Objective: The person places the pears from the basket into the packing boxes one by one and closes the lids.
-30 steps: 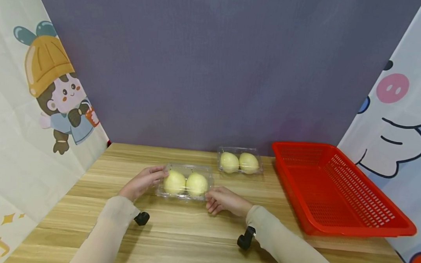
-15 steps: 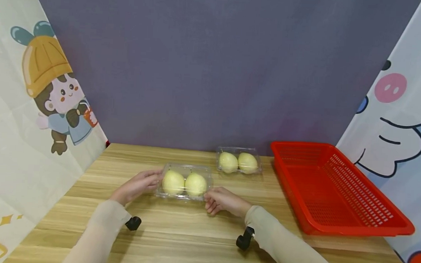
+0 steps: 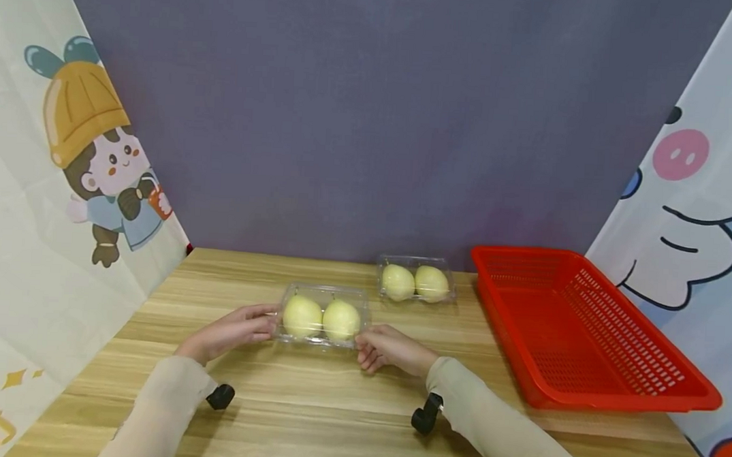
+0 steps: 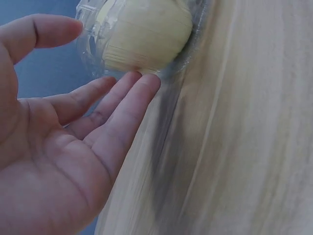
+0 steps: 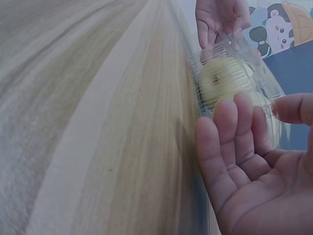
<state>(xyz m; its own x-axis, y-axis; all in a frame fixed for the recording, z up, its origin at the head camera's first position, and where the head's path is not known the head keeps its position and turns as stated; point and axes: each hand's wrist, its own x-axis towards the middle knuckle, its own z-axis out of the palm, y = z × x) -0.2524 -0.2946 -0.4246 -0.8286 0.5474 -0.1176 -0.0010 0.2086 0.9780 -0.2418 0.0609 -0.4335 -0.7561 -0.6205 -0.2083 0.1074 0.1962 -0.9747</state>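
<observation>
A clear plastic fruit box (image 3: 323,292) with two pale yellow pears (image 3: 303,317) stands on the wooden table in front of me. My left hand (image 3: 233,330) is at its left end. The left wrist view shows that thumb (image 4: 58,30) beside the box's edge and the other fingers stretched out below, tips close to the plastic. At the front right corner, my right hand (image 3: 396,350) pinches the box's edge between thumb and curled index finger. Its other fingers are bent, as the right wrist view shows.
Behind and to the right, a second clear box (image 3: 416,261) with two pears stands near the back of the table (image 3: 309,403). A red plastic basket (image 3: 515,330) with perforated sides is at the right. A grey-blue backdrop (image 3: 371,119) rises behind.
My left hand has drawn back to the left and slightly down, from over the box's left end to beside it. The right hand has stayed at the corner.
</observation>
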